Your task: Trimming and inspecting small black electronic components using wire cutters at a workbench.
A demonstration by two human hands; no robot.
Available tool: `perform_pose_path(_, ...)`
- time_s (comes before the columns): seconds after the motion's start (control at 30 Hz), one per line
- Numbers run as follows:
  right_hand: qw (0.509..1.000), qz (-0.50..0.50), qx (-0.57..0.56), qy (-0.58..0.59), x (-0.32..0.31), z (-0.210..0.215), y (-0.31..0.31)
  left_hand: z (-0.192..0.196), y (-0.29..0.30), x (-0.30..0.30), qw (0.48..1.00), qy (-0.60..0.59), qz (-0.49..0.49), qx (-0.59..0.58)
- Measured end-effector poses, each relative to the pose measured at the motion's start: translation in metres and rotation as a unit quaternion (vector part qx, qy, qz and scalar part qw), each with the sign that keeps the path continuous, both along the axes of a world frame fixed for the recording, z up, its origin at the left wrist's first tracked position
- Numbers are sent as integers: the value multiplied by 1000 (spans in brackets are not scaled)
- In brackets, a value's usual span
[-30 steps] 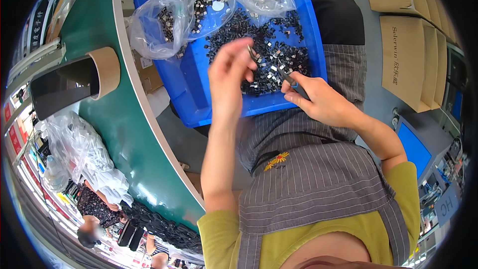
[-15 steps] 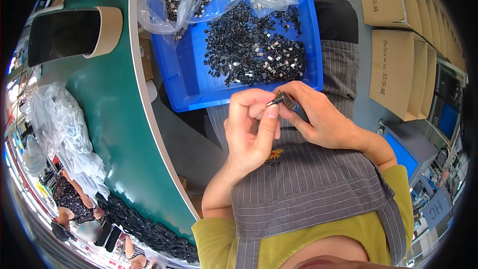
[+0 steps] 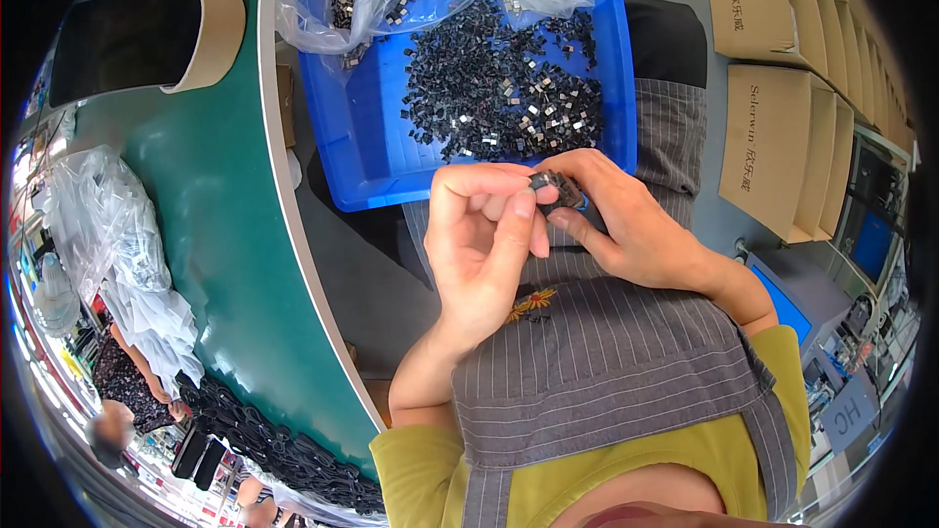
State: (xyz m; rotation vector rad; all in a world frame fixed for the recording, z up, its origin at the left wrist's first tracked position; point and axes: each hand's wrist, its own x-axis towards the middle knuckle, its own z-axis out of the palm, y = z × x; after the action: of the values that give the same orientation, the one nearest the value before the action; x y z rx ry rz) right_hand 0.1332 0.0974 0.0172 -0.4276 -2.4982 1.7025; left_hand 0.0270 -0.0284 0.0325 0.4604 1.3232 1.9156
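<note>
In front of the striped apron, my left hand (image 3: 481, 240) and my right hand (image 3: 631, 225) meet near the lower edge of a blue plastic bin (image 3: 364, 194). The right hand is closed around several small black parts (image 3: 559, 192) with dull metal faces; a bit of blue shows beside them. My left thumb and index finger are pinched at the near end of these parts. What lies between the left fingertips is mostly hidden. Loose small black and silver connector-like pieces (image 3: 469, 88) cover much of the bin's floor.
Clear plastic bags (image 3: 337, 5) of similar pieces lie in the bin's far end. A green table (image 3: 220, 235) at left bears a dark-screened device (image 3: 127, 49), plastic bags (image 3: 122, 235) and black cables (image 3: 284, 445). Cardboard boxes (image 3: 768, 152) stand at right. Other people are at lower left.
My left fingertips have closed in against the parts in my right hand. The slim metal-tipped piece that stuck out between them no longer shows. The view has shifted slightly.
</note>
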Motion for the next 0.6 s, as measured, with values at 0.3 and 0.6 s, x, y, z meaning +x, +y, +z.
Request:
perform_pose_path(0.3,999,6,-21,-37,2,3,8,-2,0,2,968,212,-20,-129)
perform_pose_path(0.6,999,8,5,-43,3,5,9,13,4,-2,949,227,-80,-203)
